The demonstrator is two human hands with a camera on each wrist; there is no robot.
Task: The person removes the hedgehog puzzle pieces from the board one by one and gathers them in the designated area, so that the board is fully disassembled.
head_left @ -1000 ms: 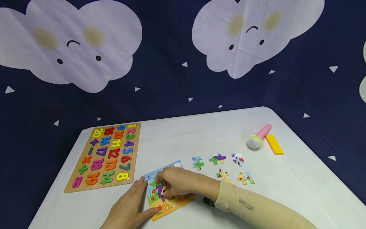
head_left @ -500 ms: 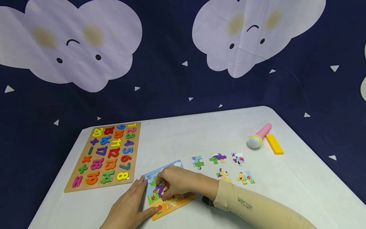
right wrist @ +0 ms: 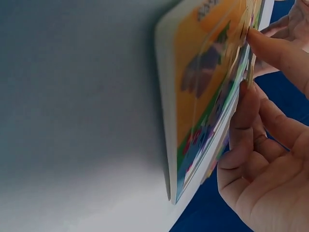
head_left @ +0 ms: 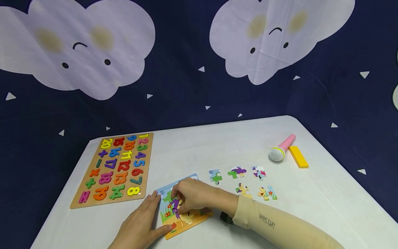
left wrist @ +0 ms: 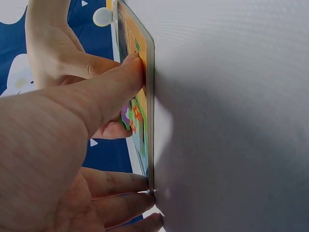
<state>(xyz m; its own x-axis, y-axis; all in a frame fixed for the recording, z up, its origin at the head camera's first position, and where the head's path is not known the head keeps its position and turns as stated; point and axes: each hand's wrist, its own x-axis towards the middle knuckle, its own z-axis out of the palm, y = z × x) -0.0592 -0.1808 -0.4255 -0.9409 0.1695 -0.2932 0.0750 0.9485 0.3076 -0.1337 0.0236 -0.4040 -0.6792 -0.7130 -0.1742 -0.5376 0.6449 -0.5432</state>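
Observation:
My right hand (head_left: 192,195) pinches a jigsaw piece (head_left: 168,214) with red flowers and purple on it, between thumb and fingertips, over the picture puzzle board (head_left: 186,227). In the left wrist view the flowered piece (left wrist: 137,113) lies close over the board's face. My left hand (head_left: 140,219) steadies the board, its thumb on the front border and its extended fingers along the left edge. The right wrist view shows the board's orange corner (right wrist: 198,96) beside my right thumb and fingers (right wrist: 241,121). My right hand hides much of the board's middle.
Several loose jigsaw pieces (head_left: 237,172) lie right of the board on the white table (head_left: 186,148). A wooden number board (head_left: 144,186) is at the left. Back right are a pink toy microphone (head_left: 284,145) and a yellow block (head_left: 298,157). Something black (head_left: 226,218) shows beneath the right sleeve.
The flowered piece has shifted slightly to the right and away from me in my right hand's pinch. My left hand has stayed in place on the board.

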